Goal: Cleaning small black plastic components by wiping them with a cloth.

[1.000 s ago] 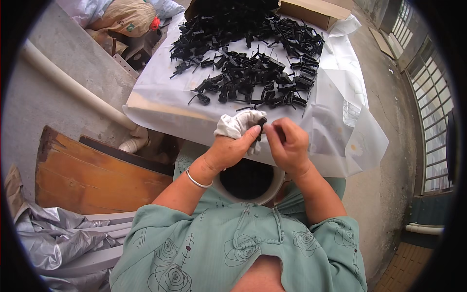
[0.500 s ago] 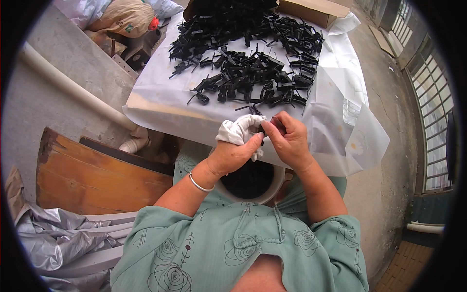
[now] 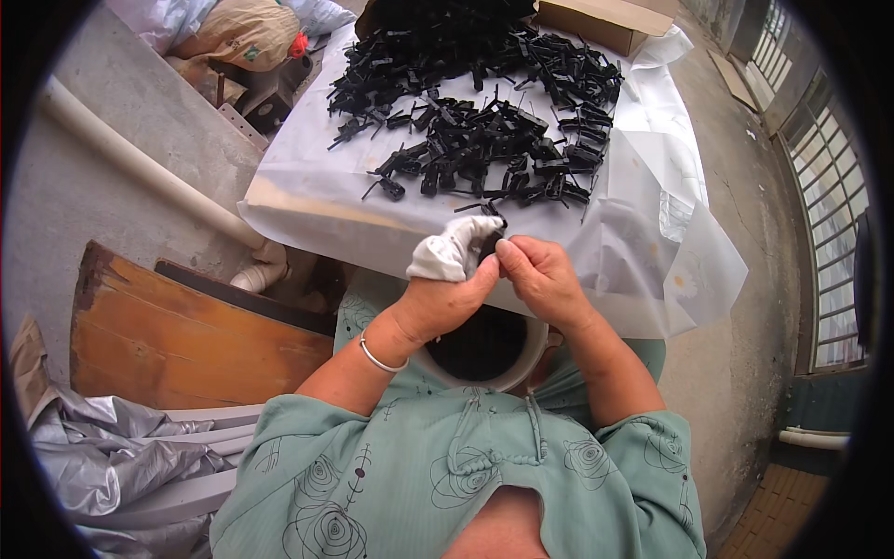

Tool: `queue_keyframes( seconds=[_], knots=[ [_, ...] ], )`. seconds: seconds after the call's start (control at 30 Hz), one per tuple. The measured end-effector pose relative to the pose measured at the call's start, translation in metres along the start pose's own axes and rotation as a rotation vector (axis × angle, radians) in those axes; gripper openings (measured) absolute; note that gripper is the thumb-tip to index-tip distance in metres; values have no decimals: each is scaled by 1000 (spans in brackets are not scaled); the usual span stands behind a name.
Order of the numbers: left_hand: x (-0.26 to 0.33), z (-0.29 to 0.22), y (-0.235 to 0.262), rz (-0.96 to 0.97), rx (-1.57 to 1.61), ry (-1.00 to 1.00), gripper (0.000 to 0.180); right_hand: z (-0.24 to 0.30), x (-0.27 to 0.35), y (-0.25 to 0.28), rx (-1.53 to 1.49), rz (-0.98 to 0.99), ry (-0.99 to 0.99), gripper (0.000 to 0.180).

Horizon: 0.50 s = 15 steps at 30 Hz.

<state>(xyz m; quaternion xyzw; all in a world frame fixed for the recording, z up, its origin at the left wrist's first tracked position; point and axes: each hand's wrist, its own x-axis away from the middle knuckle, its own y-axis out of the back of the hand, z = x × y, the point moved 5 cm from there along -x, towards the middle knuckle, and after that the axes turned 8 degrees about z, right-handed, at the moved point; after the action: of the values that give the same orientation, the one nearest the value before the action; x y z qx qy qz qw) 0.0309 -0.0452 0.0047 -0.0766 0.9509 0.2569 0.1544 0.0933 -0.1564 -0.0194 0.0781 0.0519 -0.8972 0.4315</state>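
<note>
single head-worn fisheye view, steeply down, close above the hands (image 3: pixel 494 284)

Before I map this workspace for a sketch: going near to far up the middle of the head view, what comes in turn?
Bowl → hands with white cloth → black parts on white sheet → cardboard box.

Wearing pale green short-sleeved top (image 3: pixel 466 475), dark line-drawn roses scattered over it, gathered seam at neckline. Thin silver bangle (image 3: pixel 377 355) on my left wrist. My forearms bare below sleeves, no gloves.
</note>
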Motion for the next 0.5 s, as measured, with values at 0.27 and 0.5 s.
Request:
queue_keyframes(
  seconds=[0.27, 0.5],
  knots=[
    [-3, 16, 8, 88, 584, 309, 31, 14, -2, 16, 476, -2, 216, 10],
    [-2, -1, -5, 341, 429, 260, 30, 16, -7, 11, 261, -8, 135, 13]
  ],
)
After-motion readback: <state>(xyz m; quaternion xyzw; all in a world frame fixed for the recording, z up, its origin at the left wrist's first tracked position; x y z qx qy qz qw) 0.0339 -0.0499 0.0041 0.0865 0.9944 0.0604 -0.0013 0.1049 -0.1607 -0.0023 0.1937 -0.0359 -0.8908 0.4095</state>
